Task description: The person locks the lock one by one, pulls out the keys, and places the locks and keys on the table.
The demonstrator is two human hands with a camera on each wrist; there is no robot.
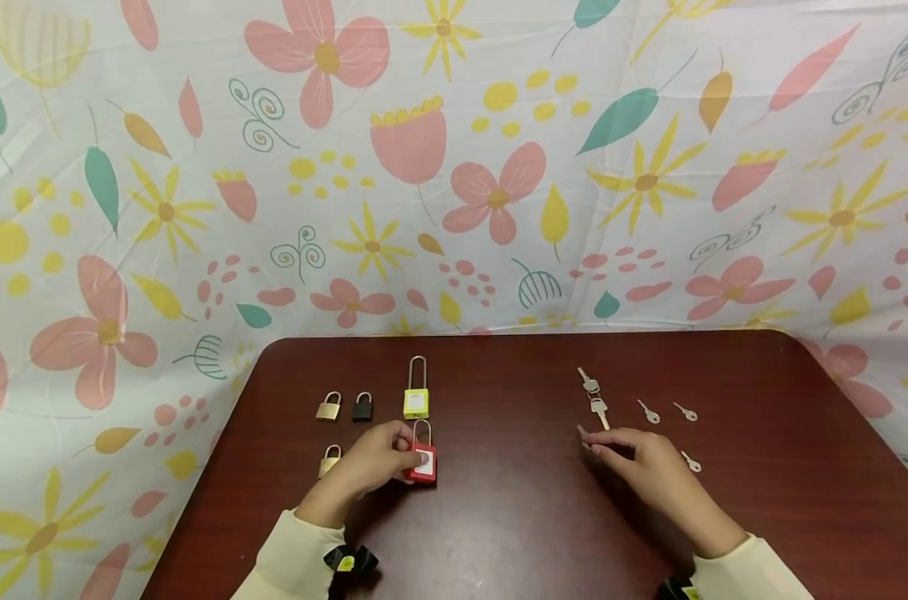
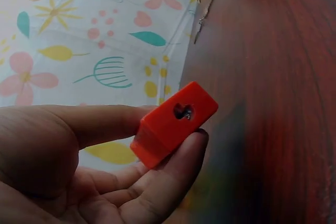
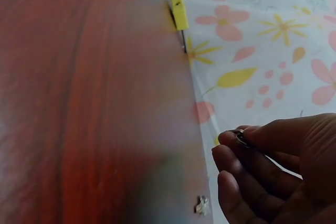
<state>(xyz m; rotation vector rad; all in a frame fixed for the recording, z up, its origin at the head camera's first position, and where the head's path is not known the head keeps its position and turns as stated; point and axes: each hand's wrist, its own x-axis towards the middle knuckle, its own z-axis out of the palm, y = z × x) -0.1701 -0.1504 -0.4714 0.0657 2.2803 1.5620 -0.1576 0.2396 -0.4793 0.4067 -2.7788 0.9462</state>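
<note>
A red padlock (image 1: pixel 423 463) with a white label and a raised silver shackle is held in my left hand (image 1: pixel 378 458), thumb across its front. The left wrist view shows the padlock's underside (image 2: pixel 167 127), its keyhole facing the camera. Over on the right, my right hand (image 1: pixel 641 462) pinches a small metal key (image 1: pixel 583 435) between thumb and fingertips. Most of that key is hidden; in the right wrist view only a bit of dark metal (image 3: pixel 241 138) shows at the fingertips. Just beyond the hand lie two keys (image 1: pixel 599 408) joined by a ring.
Behind the red padlock lies a yellow padlock (image 1: pixel 416 403) with a long shackle. Farther left are a black padlock (image 1: pixel 362 408), a brass padlock (image 1: pixel 328 408) and another brass padlock (image 1: pixel 329 461) partly behind the left hand. Three small keys (image 1: pixel 650 414) lie around the right hand. A flowered cloth (image 1: pixel 499 267) hangs behind the table.
</note>
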